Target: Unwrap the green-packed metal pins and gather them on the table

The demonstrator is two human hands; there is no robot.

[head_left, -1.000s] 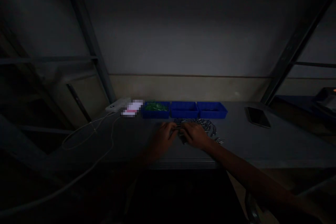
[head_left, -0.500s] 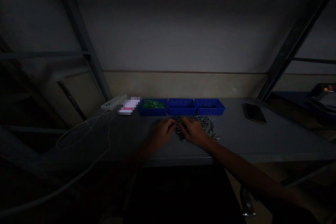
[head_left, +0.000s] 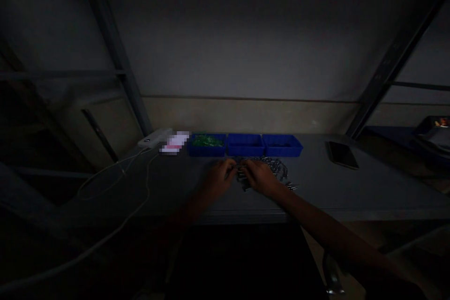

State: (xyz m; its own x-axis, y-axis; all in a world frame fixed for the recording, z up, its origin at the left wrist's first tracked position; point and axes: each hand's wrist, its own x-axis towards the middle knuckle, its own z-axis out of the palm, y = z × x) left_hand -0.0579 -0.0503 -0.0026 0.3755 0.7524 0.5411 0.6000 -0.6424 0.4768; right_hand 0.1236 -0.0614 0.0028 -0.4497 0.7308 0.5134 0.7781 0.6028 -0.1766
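Both hands meet over the near middle of the grey table, fingertips close together. My left hand point(head_left: 221, 173) has its thumb and fingers pinched; whatever lies in the pinch is too small and dark to name. Beside it, my right hand point(head_left: 258, 176) is bent in a pinch as well, its contents likewise unclear. Under and behind the right hand spreads a pile of small shiny metal pieces point(head_left: 277, 166), slim and screw-like. A few more loose metal pieces point(head_left: 292, 187) lie at the pile's right, near my wrist.
Behind the pile stand three blue bins in a row: the left bin point(head_left: 206, 151) holds green plastic, then a middle bin point(head_left: 245, 149) and a right bin point(head_left: 283, 150). A dark phone point(head_left: 342, 154) lies right. Left are a lit screen point(head_left: 175, 143), a white power strip point(head_left: 154, 138) and cables point(head_left: 147, 183).
The view has shifted slightly, so the whole scene sits a little lower and to the right. My hands stay together at the pile, with only small finger movement.
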